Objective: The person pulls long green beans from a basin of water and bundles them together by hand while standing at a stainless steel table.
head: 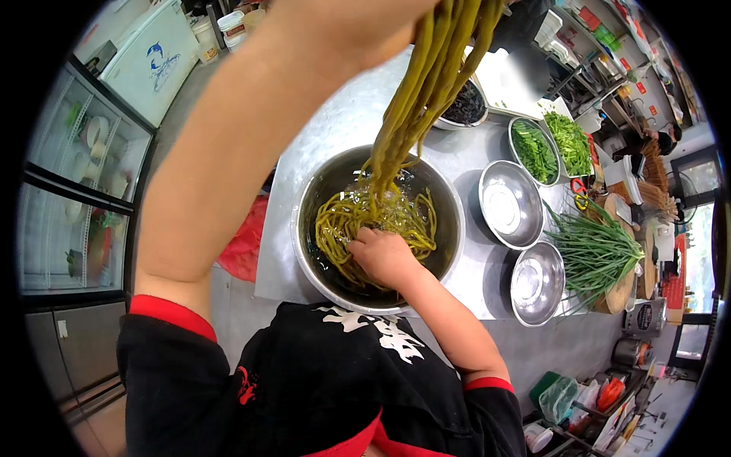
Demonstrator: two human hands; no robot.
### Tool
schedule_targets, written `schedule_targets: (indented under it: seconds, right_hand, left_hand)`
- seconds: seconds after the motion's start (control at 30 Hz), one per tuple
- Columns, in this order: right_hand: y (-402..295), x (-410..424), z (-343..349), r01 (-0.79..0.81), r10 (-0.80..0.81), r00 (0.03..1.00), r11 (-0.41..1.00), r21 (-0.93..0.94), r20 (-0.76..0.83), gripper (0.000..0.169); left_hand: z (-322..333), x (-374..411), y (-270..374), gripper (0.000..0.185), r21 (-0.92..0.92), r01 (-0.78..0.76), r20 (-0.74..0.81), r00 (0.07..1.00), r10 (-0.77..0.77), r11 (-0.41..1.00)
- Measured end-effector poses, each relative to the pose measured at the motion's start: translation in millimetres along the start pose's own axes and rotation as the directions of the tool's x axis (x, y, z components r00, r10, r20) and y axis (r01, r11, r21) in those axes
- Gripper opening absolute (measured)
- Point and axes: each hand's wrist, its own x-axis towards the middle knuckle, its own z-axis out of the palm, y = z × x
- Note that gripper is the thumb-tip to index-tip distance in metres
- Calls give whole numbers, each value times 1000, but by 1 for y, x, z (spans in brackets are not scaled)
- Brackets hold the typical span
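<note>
A large steel basin in front of me holds liquid and a tangle of long olive-green strands, which look like pickled long beans. My left arm is raised high across the view. From my left hand, partly cut off by the top edge, a thick bundle of the strands hangs down, its lower ends meeting the pile in the basin. Low in the basin, my right hand has its fingers curled into the pile at the near side. Its fingertips are partly hidden among the strands.
Right of the basin on the steel table stand two steel bowls, a bowl of cut greens and chopped herbs. Scallions lie on a round wooden board, near scissors. Dark shredded food sits further back.
</note>
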Motion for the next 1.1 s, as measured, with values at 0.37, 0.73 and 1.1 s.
schedule_targets:
  seconds: [0.37, 0.73, 1.1]
  right_hand:
    - [-3, -5, -39, -186, 161, 930, 981, 46, 331, 22]
    - [-40, 16, 0, -148, 171, 962, 982, -121, 214, 32]
    - [-35, 2, 29, -277, 292, 956, 905, -323, -4, 39]
  left_hand:
    - [-19, -95, -57, 10, 49, 316, -70, 947, -312, 947]
    - [-25, -133, -63, 10, -8, 433, -142, 892, -430, 901]
    - [-34, -151, -67, 9, -11, 428, -245, 875, -417, 904]
